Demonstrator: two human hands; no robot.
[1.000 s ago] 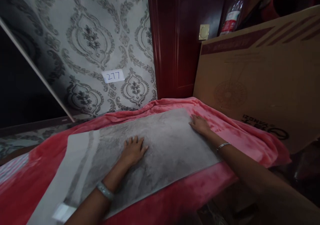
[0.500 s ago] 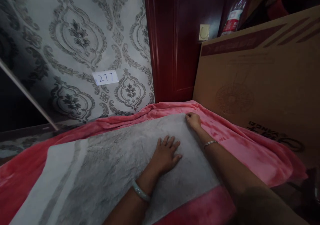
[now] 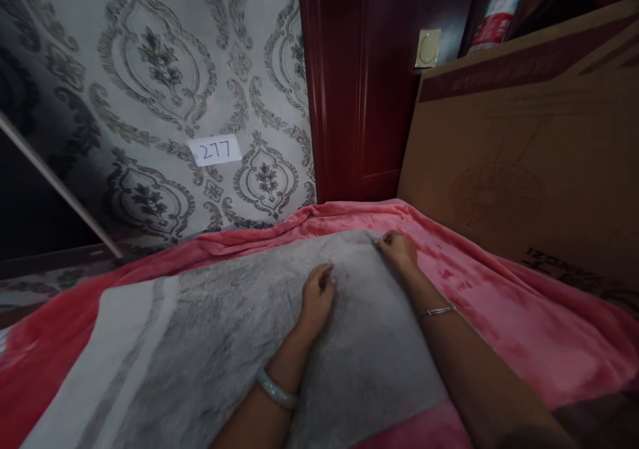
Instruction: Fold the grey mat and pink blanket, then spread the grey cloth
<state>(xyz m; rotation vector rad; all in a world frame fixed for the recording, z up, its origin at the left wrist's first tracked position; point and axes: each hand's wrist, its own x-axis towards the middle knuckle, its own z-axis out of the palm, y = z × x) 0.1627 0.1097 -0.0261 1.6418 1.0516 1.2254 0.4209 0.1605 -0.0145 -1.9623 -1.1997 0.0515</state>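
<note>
A grey towel (image 3: 239, 322) with white and grey stripes near its left end lies spread over a pink-red blanket (image 3: 479, 316). At its far right corner my right hand (image 3: 399, 249) pinches the towel's edge between thumb and fingers. My left hand (image 3: 317, 299) is over the towel's middle, turned on its side with fingers curled in toward the thumb. I see nothing between those fingers. The left wrist wears a pale bangle (image 3: 276, 388), the right a thin silver bracelet (image 3: 437, 311).
A large cardboard box (image 3: 499, 136) stands along the right, with a red-labelled bottle (image 3: 499, 20) at its top edge. Behind the blanket are a patterned wall with a "277" paper (image 3: 215, 149) and a dark red door panel (image 3: 344, 90). A pale bar (image 3: 60, 183) slants at left.
My left hand has gone from lying flat with spread fingers to curled fingers, slightly left. My right hand keeps its pinch on the towel's corner. The camera view has shifted a little.
</note>
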